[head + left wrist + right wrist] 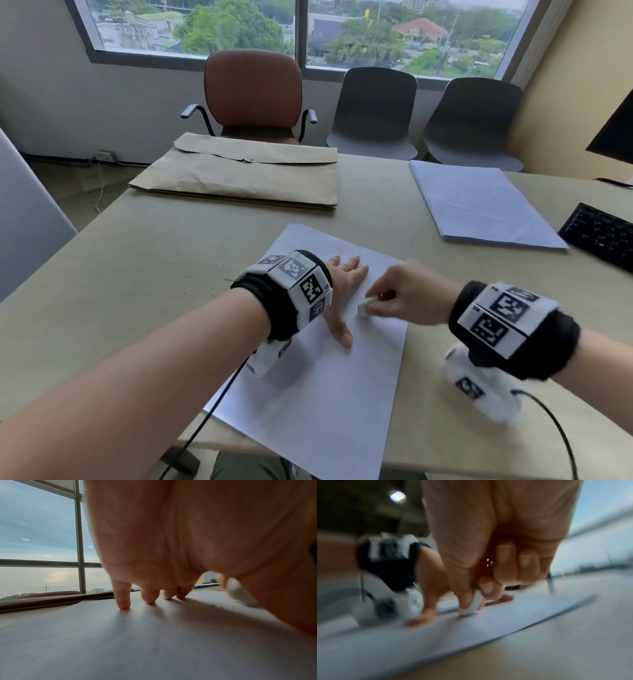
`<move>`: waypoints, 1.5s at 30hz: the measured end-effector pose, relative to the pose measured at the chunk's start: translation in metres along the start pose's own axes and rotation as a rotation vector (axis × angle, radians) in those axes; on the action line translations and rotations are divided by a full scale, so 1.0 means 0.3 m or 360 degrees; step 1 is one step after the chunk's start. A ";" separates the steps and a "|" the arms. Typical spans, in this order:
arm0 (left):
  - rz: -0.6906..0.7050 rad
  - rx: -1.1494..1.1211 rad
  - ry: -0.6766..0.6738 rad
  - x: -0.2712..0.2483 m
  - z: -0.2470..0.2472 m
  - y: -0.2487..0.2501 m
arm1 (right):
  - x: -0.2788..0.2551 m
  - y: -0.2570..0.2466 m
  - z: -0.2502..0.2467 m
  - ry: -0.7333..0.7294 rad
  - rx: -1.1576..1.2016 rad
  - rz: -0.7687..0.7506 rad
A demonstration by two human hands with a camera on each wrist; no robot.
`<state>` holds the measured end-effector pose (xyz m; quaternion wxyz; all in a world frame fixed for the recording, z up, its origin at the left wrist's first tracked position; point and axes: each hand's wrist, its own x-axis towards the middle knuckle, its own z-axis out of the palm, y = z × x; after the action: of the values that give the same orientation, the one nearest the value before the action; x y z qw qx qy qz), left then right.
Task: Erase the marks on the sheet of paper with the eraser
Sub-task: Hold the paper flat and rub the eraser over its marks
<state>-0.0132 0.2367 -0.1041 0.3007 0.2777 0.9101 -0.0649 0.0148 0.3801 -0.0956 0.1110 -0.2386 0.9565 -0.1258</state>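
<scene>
A white sheet of paper (318, 383) lies on the table in front of me. My left hand (342, 284) presses flat on the sheet with its fingers (122, 599) spread, tips touching the paper (137, 642). My right hand (394, 294) pinches a small white eraser (363, 306) between thumb and forefinger, its lower end touching the sheet just right of the left thumb. In the right wrist view the eraser (473, 605) rests on the paper (488, 622); that picture is blurred by motion. I cannot make out any marks on the sheet.
A brown paper envelope (239, 174) lies at the far side of the table (137, 257). A stack of white paper (479, 205) sits at the right, with a black keyboard (603, 233) beyond it. Three chairs (253, 92) stand under the window.
</scene>
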 end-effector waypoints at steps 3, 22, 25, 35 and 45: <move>0.0014 -0.0030 0.0037 -0.010 -0.002 0.004 | 0.027 -0.006 -0.004 0.0143 -0.0052 0.0040; 0.0001 -0.0034 0.0036 -0.009 -0.001 0.000 | 0.027 0.010 -0.018 0.0047 0.0052 0.0160; 0.0003 -0.0033 0.0034 -0.002 0.002 -0.002 | -0.001 -0.023 0.004 0.0045 0.0001 0.0088; -0.0011 -0.0015 0.0009 -0.007 -0.004 0.000 | 0.011 -0.005 -0.012 0.0098 0.0001 0.0119; -0.0022 0.0002 0.0006 -0.012 -0.002 0.001 | 0.012 0.022 -0.010 0.0100 0.0150 0.0155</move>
<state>-0.0110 0.2355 -0.1016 0.2983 0.2716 0.9126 -0.0670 0.0079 0.3847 -0.0953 0.0981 -0.1823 0.9630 -0.1724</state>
